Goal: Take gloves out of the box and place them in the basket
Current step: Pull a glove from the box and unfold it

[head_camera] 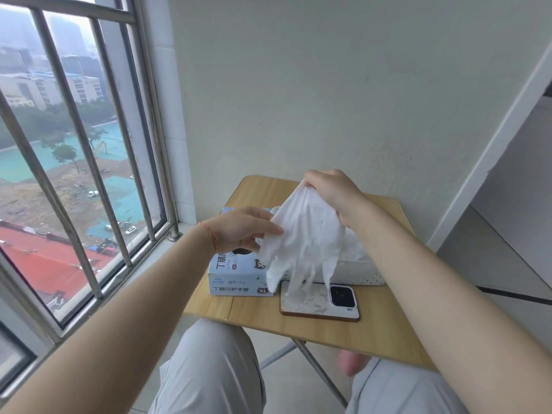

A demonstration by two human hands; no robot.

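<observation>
While the right hand (330, 191) pinches a white nitrile glove (301, 243) by its cuff and holds it up so the fingers dangle, the left hand (242, 228) reaches across, thumb and fingers lightly curled against the glove's edge. Below it sits the pale blue glove box (236, 279) marked XL, on a small wooden folding table (328, 330). Just right of the box stands a white perforated basket (358, 271) with more white gloves heaped inside. A phone (321, 301) in a marbled case lies face down in front of the basket, under the hanging fingertips. A red string circles the left wrist.
</observation>
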